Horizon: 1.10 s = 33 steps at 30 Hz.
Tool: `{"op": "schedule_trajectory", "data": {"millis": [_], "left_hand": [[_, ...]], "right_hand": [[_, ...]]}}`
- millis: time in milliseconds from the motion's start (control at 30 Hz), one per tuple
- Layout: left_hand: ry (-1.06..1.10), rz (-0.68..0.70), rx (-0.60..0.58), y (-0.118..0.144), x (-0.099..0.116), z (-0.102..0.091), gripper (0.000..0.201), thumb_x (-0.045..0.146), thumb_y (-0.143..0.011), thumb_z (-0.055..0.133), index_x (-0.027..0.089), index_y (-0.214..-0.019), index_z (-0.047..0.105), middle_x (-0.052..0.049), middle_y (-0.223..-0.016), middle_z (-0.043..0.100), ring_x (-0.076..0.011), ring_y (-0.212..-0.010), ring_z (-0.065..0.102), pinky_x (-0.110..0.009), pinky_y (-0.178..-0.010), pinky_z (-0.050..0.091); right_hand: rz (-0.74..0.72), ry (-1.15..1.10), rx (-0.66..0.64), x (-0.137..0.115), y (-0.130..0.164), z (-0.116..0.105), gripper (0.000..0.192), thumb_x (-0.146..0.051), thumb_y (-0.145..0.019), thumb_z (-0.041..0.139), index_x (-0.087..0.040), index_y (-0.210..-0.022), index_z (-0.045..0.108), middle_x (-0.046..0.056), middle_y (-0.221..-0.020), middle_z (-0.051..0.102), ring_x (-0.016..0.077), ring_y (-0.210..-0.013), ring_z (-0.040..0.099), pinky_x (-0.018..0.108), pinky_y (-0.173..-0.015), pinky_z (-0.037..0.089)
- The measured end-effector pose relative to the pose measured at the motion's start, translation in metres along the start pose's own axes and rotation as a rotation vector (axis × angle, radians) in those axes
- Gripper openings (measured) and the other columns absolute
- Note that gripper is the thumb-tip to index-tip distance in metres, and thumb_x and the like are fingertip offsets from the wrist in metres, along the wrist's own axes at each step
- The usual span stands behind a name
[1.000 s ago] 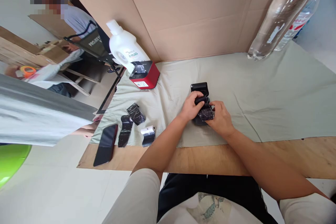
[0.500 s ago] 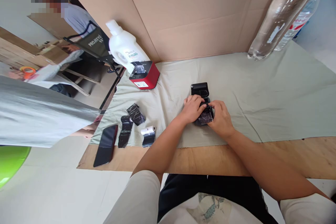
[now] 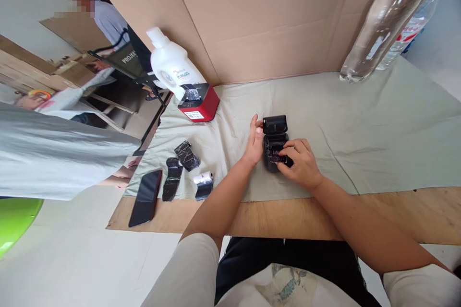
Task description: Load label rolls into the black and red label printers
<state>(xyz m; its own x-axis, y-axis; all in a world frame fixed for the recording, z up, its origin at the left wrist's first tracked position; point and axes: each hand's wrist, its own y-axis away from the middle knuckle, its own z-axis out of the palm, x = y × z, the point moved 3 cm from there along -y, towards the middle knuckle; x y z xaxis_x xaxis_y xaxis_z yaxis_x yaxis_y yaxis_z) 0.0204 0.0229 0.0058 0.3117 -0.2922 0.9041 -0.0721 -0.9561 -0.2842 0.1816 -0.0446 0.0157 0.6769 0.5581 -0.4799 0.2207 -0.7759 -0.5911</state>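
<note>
A small black device with a flipped-up lid (image 3: 275, 124), which looks like a portable thermal printer (image 3: 267, 158), lies open on the cloth in front of me. In its compartment sits a dark, shiny paper roll (image 3: 275, 154), partly covered by my fingers. My right hand (image 3: 300, 160) reaches in from the right, with thumb and fingertips closed on that roll. On the other side, my left hand (image 3: 255, 141) is upright with fingers stretched out, beside the lid and body. Whether its fingertips touch the lid I cannot tell.
A red and black printer (image 3: 205, 104) stands at the back left by a white detergent bottle (image 3: 176, 64). Nearer are dark paper strips (image 3: 173, 180), a small white roll (image 3: 203, 177) and a phone (image 3: 145, 199). Large water bottles (image 3: 387, 19) stand back right, before cardboard (image 3: 266, 19). A person (image 3: 110, 21) sits behind.
My left hand has lifted off the device and moved left, its fingers opening. My right fingers have shifted inward onto the roll. The lid is tipped differently, showing a smoother face.
</note>
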Motion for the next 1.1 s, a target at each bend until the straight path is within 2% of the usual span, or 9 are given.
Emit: {"op": "schedule_trajectory", "data": {"millis": [200,267,367,467,733,867,967,1033,1100], "left_hand": [[-0.180,0.145,-0.089,0.016,0.019,-0.009,0.072,0.066,-0.097,0.013,0.016,-0.128,0.055,-0.012,-0.106,0.069,-0.0227,-0.111,0.062,-0.042,-0.106,0.042],[-0.268,0.185,-0.101,0.024,0.023,-0.011,0.070,0.064,-0.098,0.014,0.017,-0.125,0.057,-0.013,-0.113,0.069,-0.0237,-0.114,0.061,-0.044,-0.108,0.040],[-0.288,0.243,-0.103,0.034,0.022,-0.010,0.065,0.061,-0.099,0.017,0.017,-0.124,0.057,-0.015,-0.123,0.066,-0.0245,-0.122,0.058,-0.045,-0.110,0.039],[-0.234,0.258,-0.076,0.037,0.016,-0.009,0.061,0.057,-0.100,0.019,0.016,-0.125,0.056,-0.016,-0.124,0.065,-0.0239,-0.124,0.057,-0.044,-0.109,0.041],[-0.060,0.187,-0.003,0.034,-0.001,-0.005,0.064,0.063,-0.098,0.016,0.017,-0.118,0.056,-0.015,-0.119,0.067,-0.0223,-0.121,0.059,-0.043,-0.108,0.043],[0.158,0.081,0.148,0.030,-0.023,-0.006,0.062,0.066,-0.096,0.017,0.018,-0.116,0.052,-0.015,-0.115,0.066,-0.0213,-0.114,0.063,-0.042,-0.102,0.047],[0.144,-0.082,0.263,0.027,-0.040,-0.012,0.060,0.065,-0.096,0.017,0.019,-0.111,0.052,-0.014,-0.115,0.064,-0.0210,-0.109,0.064,-0.041,-0.097,0.049],[0.028,-0.134,0.218,0.026,-0.043,-0.012,0.057,0.064,-0.096,0.024,0.018,-0.114,0.054,-0.016,-0.117,0.064,-0.0233,-0.113,0.062,-0.045,-0.100,0.048],[-0.182,-0.099,0.031,0.028,-0.038,-0.007,0.054,0.060,-0.095,0.036,0.018,-0.124,0.054,-0.017,-0.129,0.060,-0.0278,-0.125,0.055,-0.050,-0.109,0.040]], "right_hand": [[-0.013,0.002,-0.009,0.001,-0.002,-0.007,0.026,-0.047,-0.083,0.063,-0.023,-0.073,0.067,0.008,-0.085,0.062,0.0247,-0.087,0.055,0.045,-0.085,0.048],[0.006,0.002,-0.013,0.003,-0.001,-0.004,0.033,-0.053,-0.083,0.062,-0.022,-0.092,0.069,0.010,-0.097,0.064,0.0283,-0.098,0.056,0.049,-0.090,0.047],[-0.029,0.008,-0.086,0.005,0.001,0.005,0.071,-0.064,-0.079,0.063,-0.018,-0.132,0.054,0.017,-0.131,0.058,0.0353,-0.125,0.050,0.055,-0.102,0.043],[-0.054,0.078,-0.203,0.004,0.004,0.015,0.089,-0.068,-0.075,0.066,-0.013,-0.142,0.044,0.020,-0.143,0.051,0.0383,-0.138,0.041,0.057,-0.108,0.038],[0.037,0.247,-0.239,-0.015,0.003,0.023,0.075,-0.064,-0.081,0.062,-0.009,-0.132,0.055,0.024,-0.138,0.057,0.0414,-0.134,0.045,0.058,-0.103,0.038],[0.234,0.350,-0.214,-0.027,-0.002,0.032,0.085,-0.063,-0.074,0.069,-0.013,-0.139,0.047,0.028,-0.150,0.040,0.0506,-0.131,0.042,0.065,-0.094,0.041],[0.293,0.369,-0.294,-0.028,-0.010,0.038,0.092,-0.053,-0.070,0.074,-0.021,-0.148,0.038,0.025,-0.158,0.027,0.0475,-0.116,0.053,0.059,-0.083,0.049],[0.266,0.366,-0.339,-0.015,-0.020,0.035,0.088,-0.045,-0.069,0.073,-0.023,-0.148,0.038,0.023,-0.158,0.028,0.0424,-0.109,0.058,0.054,-0.082,0.051],[0.257,0.372,-0.314,0.013,-0.036,0.026,0.082,-0.042,-0.069,0.070,-0.023,-0.144,0.042,0.022,-0.155,0.034,0.0395,-0.108,0.059,0.053,-0.086,0.051]]}}
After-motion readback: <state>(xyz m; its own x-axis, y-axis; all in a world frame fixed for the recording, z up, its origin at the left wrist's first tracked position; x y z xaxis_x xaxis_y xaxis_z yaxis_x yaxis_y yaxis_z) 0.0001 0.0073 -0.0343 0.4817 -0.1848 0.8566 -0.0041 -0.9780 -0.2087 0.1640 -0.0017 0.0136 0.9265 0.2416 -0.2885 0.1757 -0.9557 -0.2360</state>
